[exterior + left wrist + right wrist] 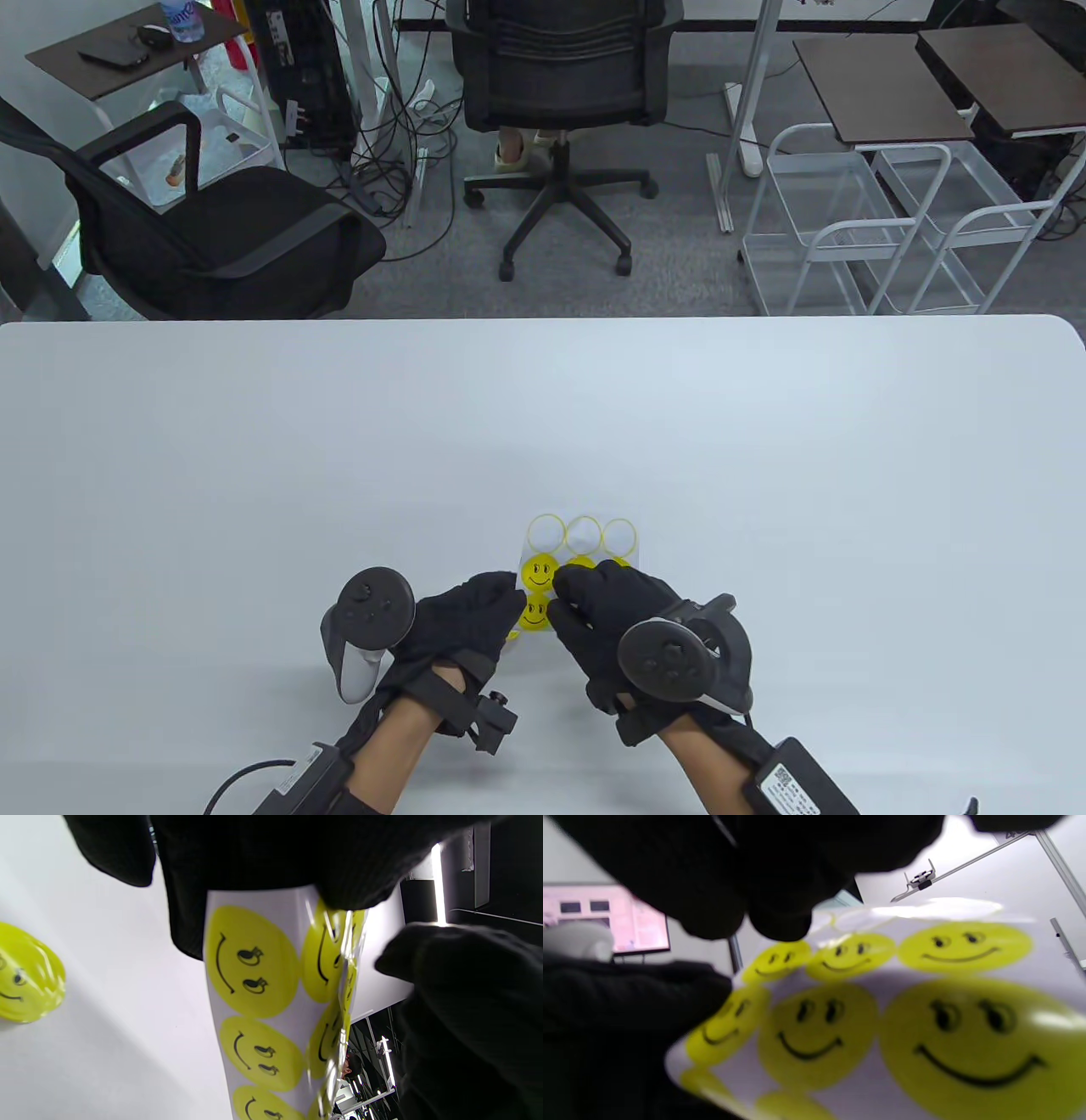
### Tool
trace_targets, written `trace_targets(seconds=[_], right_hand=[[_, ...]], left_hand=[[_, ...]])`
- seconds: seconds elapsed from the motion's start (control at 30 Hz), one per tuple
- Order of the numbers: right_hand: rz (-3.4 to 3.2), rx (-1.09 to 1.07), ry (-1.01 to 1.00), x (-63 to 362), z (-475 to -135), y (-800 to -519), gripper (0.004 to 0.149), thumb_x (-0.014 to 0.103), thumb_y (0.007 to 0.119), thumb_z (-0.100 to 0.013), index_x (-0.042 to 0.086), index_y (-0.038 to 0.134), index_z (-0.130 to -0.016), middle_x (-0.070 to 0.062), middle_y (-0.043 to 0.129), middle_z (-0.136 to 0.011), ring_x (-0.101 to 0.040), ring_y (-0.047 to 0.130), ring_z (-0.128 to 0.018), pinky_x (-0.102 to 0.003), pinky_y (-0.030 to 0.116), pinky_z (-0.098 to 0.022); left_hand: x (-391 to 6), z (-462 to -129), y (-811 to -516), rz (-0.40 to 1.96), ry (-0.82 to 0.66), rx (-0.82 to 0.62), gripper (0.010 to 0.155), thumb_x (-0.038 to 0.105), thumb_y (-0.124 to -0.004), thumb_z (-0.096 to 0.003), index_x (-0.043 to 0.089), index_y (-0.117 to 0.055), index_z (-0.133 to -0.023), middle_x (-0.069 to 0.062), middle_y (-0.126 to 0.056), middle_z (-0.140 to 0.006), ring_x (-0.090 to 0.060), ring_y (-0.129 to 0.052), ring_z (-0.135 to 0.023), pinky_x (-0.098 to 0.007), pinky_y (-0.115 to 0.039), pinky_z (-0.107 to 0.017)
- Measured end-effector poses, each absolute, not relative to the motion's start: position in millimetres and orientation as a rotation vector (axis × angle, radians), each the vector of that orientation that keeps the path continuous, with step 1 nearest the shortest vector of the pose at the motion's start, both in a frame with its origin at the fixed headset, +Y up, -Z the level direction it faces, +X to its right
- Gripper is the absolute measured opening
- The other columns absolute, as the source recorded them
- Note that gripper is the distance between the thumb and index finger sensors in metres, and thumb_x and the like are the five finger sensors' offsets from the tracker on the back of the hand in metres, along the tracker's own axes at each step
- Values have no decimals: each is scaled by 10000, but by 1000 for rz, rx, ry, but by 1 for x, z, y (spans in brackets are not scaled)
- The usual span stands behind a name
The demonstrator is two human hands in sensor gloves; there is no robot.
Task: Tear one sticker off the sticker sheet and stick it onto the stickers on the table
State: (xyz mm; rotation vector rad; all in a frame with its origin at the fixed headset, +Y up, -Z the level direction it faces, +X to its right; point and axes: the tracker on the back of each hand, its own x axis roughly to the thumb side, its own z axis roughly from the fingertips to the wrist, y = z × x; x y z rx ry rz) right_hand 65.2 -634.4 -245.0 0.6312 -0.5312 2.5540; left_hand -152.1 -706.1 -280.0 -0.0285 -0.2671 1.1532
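The sticker sheet [584, 538] has three empty rings at its far end and yellow smiley stickers nearer me. My left hand [507, 599] grips its left edge and holds it off the table; in the left wrist view the sheet [258, 984] hangs from my fingers [254, 857]. My right hand [567, 594] has its curled fingertips on the sheet's middle row. The right wrist view shows those fingertips [780, 921] over the far stickers [848, 950], the grip itself hidden. One smiley sticker lies on the table [29, 980], and it also peeks out under my left hand [512, 634].
The white table [764, 475] stretches far and to both sides. Office chairs [560, 93] and metal carts [882, 229] stand on the floor beyond its far edge.
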Motion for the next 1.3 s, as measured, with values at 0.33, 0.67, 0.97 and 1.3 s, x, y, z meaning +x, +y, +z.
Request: trace_targets(seconds=[0.33, 0.67, 0.97, 1.3], right_hand=[[2549, 698, -277, 57, -254, -646, 541, 349, 840, -472, -42, 829, -845, -2, 943, -418, -148, 880, -152, -387, 804, -75], [2438, 740, -145, 67, -259, -652, 506, 323, 849, -455, -55, 821, -789, 3, 936, -395, -133, 879, -156, -371, 811, -83], [2436, 817, -130, 71, -257, -654, 464, 288, 832, -448, -66, 839, -748, -8, 934, -362, -138, 879, -146, -371, 814, -88], [2349, 798, -211, 77, -257, -651, 445, 291, 831, -448, -54, 856, -727, -5, 935, -340, -141, 878, -138, -374, 816, -90]], left_hand=[[-142, -274, -693, 1058, -404, 16, 423, 354, -800, -496, 68, -886, -796, -83, -1097, -652, -346, -1007, -760, -594, -705, -667], [-122, -260, -669, 710, -615, 95, 449, 293, -755, -486, -12, -841, -804, -101, -1060, -637, -351, -1005, -740, -610, -690, -682], [-106, -247, -662, 494, -691, 164, 453, 280, -762, -468, -34, -842, -785, -105, -1060, -587, -337, -1024, -701, -605, -697, -684], [-110, -245, -659, 536, -694, 223, 446, 274, -773, -475, -8, -812, -819, -104, -1038, -587, -342, -1013, -692, -613, -685, -694]])
